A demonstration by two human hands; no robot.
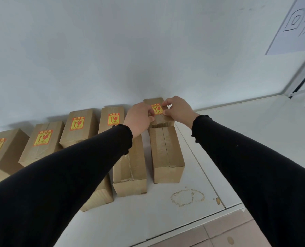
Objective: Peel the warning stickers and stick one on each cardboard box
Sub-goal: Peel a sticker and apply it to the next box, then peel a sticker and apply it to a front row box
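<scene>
A yellow and orange warning sticker [157,109] lies on top of the far right cardboard box [161,120] in the back row by the wall. My left hand [139,118] pinches the sticker's left edge and my right hand [178,109] pinches its right edge. To the left, several back-row boxes carry stickers: one [113,119], another [77,123], a third [43,137]. In the front row, two plain taped boxes [166,154] [130,168] show no sticker on top. My left sleeve hides parts of other boxes.
The boxes stand on a white table [192,175] against a pale wall. A ring-shaped stain [187,196] marks the table near its front edge. Tiled floor [228,232] shows below the edge. A paper sign [296,27] hangs at the upper right.
</scene>
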